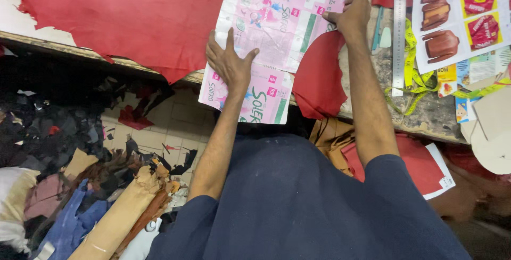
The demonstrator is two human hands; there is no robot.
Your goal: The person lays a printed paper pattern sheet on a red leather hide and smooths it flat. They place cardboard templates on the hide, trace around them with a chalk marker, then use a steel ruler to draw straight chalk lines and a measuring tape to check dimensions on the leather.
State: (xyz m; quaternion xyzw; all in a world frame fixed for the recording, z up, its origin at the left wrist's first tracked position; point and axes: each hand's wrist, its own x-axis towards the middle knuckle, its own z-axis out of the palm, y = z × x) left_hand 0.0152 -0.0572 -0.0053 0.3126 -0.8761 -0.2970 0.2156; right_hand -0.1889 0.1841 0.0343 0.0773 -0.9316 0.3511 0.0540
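While we are pressing the pink printed card sheet (277, 31) flat over the red leather (138, 15) on the table (426, 113), our left hand (230, 60) is lying spread on its lower edge and our right hand (351, 17) is pinning the far side, fingers curled. We are judging the leather uncut, no marking tool in hand.

Cardboard sheet (277, 31) on leather hide (133, 15); ruler (399, 31) right.

Steel ruler (399, 31), yellow tape measure (411, 63), jacket photo sheet (460, 20) (leather scraps (69, 148) below).
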